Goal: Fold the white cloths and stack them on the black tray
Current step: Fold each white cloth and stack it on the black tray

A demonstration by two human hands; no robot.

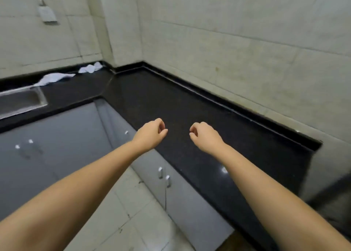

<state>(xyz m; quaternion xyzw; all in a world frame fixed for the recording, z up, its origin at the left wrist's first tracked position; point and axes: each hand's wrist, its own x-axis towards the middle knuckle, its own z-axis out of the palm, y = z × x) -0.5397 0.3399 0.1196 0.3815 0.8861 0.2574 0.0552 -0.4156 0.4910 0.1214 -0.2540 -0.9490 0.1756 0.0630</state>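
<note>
Far over at the left edge of the frame, a steel sink [20, 100] sat sunk into the black countertop [171, 102], only its right end in view. Just behind it, along the tiled wall in the upper left, lay a rumpled white cloth [54, 78], and a little further right, near the inner corner of the counter, a second white cloth [90, 68] sat bunched up; both were unfolded and well apart from the hands. Above them a white socket box [47, 13] hung on the wall. Below the counter, grey cabinet doors [57, 146] with small metal handles ran along the lower left, and pale floor tiles [133, 212] filled the bottom middle.

The left forearm reached up from the lower left corner, bare, ending at the left hand [151, 134] near the centre of the frame, over the counter's front edge. Its fingers were curled inward in a loose fist and held nothing. Just to its right, the right hand [204, 136] mirrored it above the counter, wrist bent, fingers likewise curled in on themselves with nothing between them; its forearm ran down to the lower right corner. The two hands were near each other but not touching. No black tray could be made out; a dark blurred shape showed at the right edge.
</note>
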